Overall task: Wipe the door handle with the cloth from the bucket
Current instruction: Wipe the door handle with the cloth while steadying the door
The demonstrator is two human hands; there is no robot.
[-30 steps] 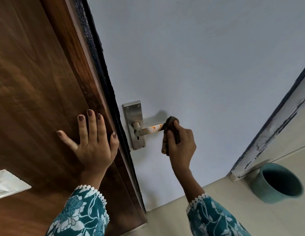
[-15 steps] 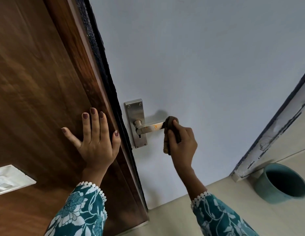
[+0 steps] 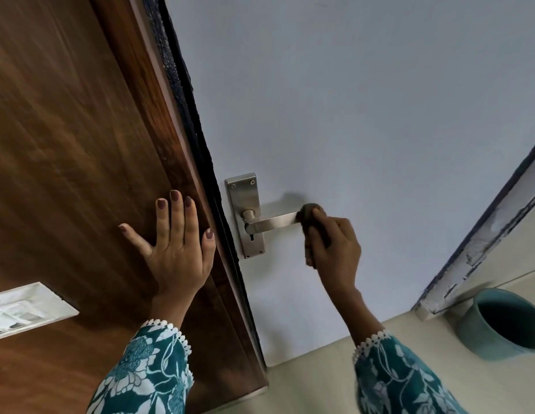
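A steel lever door handle (image 3: pixel 272 221) on its back plate (image 3: pixel 245 198) sits on the pale grey door (image 3: pixel 350 115). My right hand (image 3: pixel 338 246) grips a dark brown cloth (image 3: pixel 308 213) and presses it around the free end of the lever. My left hand (image 3: pixel 176 243) lies flat, fingers spread, on the brown wooden panel (image 3: pixel 66 144) just left of the door's edge. A teal bucket (image 3: pixel 499 324) stands on the floor at the lower right, and its inside looks dark.
A black strip (image 3: pixel 185 100) runs between the wooden panel and the door. A white switch plate (image 3: pixel 24 309) is set in the wood at the lower left. A chipped white door frame (image 3: pixel 481 243) rises at the right above the beige floor (image 3: pixel 314 383).
The cloth in my right hand has slid slightly right along the lever, so more bare metal shows. My left hand stays flat on the wood.
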